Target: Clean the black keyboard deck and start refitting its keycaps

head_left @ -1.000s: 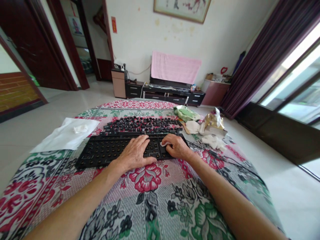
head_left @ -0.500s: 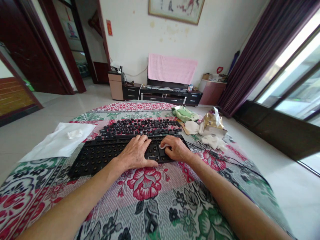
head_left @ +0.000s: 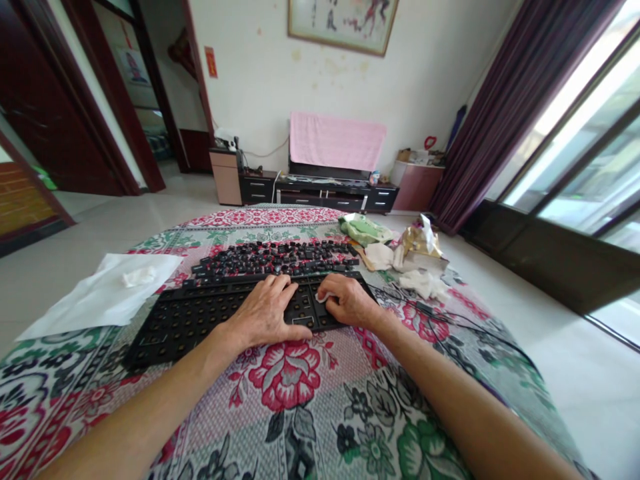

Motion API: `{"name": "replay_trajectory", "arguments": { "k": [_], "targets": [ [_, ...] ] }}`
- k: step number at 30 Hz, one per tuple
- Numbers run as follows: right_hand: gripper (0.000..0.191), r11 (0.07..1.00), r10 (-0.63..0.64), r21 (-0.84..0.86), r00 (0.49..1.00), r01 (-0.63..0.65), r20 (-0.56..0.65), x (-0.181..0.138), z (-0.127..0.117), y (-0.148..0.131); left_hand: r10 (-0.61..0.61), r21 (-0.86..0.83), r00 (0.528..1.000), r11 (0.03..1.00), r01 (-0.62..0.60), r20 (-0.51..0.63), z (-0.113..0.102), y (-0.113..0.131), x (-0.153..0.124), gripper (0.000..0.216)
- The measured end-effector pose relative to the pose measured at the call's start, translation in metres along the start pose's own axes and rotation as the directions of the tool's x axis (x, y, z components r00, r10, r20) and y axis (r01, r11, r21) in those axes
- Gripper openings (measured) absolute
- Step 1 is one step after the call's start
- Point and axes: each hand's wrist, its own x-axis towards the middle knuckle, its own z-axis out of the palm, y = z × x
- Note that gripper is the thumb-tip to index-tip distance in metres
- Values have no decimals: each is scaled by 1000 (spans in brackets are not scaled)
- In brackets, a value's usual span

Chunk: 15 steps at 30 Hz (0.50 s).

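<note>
A black keyboard (head_left: 185, 323) with its keycaps off lies on the table, bare switch posts showing across its left part. My left hand (head_left: 267, 310) lies on it right of the middle, fingers stretched toward the far edge and thumb out along the near edge. My right hand (head_left: 347, 300) is closed over the keyboard's right end. A small white tissue (head_left: 325, 297) shows between its thumb and curled fingers, against the keyboard; the rest of the tissue is hidden. Behind the keyboard lie many loose black keycaps (head_left: 280, 255).
On the left, a white sheet (head_left: 95, 303) bears a crumpled tissue (head_left: 139, 277). At the right stand a tissue box (head_left: 420, 253), a green packet (head_left: 367, 229) and crumpled tissues (head_left: 424, 285). A black cable (head_left: 480, 323) runs off rightward over the flowered tablecloth (head_left: 320, 427).
The view has shifted slightly, so the whole scene sits a little lower and further left. Both hands stay in about the same places on the keyboard, the right still holding the tissue.
</note>
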Motion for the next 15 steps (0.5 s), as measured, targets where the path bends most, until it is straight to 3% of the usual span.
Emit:
{"name": "replay_trajectory", "arguments": {
  "k": [8,15],
  "targets": [
    [22,999,17,-50,1000,-16,18,-3,-5,0,9,-7,1000,1000,-9,-13,0,-1,-1,87],
    [20,989,109,-99,994,-107,18,-7,-16,-1,-2,-16,1000,1000,2,-16,3,-2,-1,87]
  ]
}}
